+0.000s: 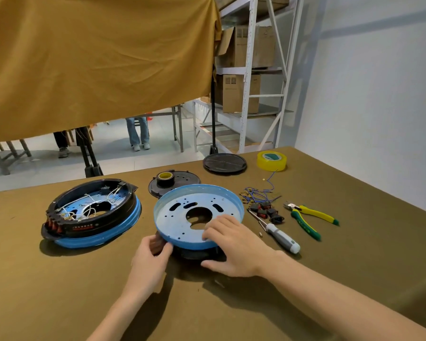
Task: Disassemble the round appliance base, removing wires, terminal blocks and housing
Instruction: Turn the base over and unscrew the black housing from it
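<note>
Left hand (153, 254) gripping dark housing (159, 243) — right hand (231, 244) spread on blue base (197, 212).

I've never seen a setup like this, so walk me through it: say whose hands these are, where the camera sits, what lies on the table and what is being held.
There is no machine here: a person works with bare hands, and the one picture comes from a camera worn on their head, looking forward and down.

The left hand grips a dark part under the edge of a blue metal pan. The right hand rests on the pan's near rim.

On the cloth-covered table also lie a second round base still full of white wires, two black round covers, yellow tape, loose blue wires, black switches, a screwdriver and yellow-green pliers.
</note>
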Demonstrator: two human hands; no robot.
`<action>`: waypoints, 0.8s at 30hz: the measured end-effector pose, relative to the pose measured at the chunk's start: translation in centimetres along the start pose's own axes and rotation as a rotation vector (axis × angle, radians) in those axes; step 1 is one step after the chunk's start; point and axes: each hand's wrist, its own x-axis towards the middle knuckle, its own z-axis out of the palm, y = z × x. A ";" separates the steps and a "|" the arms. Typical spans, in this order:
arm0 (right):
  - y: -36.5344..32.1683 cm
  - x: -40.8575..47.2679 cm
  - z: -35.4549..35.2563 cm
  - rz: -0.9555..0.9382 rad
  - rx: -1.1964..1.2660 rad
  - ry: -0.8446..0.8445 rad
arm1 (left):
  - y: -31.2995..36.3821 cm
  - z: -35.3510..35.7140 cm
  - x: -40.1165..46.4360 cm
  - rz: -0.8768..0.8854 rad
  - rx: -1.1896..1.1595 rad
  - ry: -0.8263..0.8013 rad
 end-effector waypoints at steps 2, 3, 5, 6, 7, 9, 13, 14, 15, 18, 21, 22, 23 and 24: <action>1.0 -0.8 -0.4 0.039 -0.034 0.024 | 0.0 0.1 -0.4 0.074 0.150 0.094; 1.5 -1.1 -0.6 0.055 -0.063 0.013 | 0.0 0.1 -0.8 0.141 0.188 0.119; 1.9 -1.4 -0.6 0.070 -0.114 -0.059 | 0.0 0.0 -1.2 0.387 0.331 0.096; 1.9 -1.5 -0.5 0.060 -0.130 -0.088 | 0.0 0.0 -1.1 0.526 0.431 0.048; 1.9 -1.5 -0.3 0.041 -0.138 -0.086 | 0.1 -0.1 -1.1 0.645 0.505 -0.008; 2.0 -1.6 -0.2 0.015 -0.130 -0.013 | 0.5 -0.3 -0.9 0.755 0.563 -0.094; 2.4 -1.5 -1.0 0.097 -0.014 0.132 | 1.3 -1.0 -0.4 0.775 0.503 -0.070; 2.5 -1.3 -1.2 0.107 -0.009 0.151 | 1.5 -1.1 -0.3 0.764 0.487 -0.072; 2.4 -1.2 -1.5 0.112 -0.003 0.164 | 1.7 -1.2 -0.1 0.752 0.475 -0.089; 2.3 -0.7 -2.3 0.139 0.087 0.213 | 2.8 -1.7 0.3 0.778 0.451 -0.103; 1.8 -0.1 -3.0 0.238 0.294 0.206 | 3.5 -1.8 1.1 0.827 0.326 -0.001; 1.5 0.2 -3.1 0.288 0.381 0.198 | 3.7 -1.7 1.3 0.837 0.281 0.024; 1.3 0.5 -3.2 0.337 0.465 0.196 | 3.9 -1.5 1.4 0.847 0.256 0.053; 1.0 0.9 -3.4 0.378 0.539 0.208 | 4.1 -1.1 1.5 0.856 0.234 0.089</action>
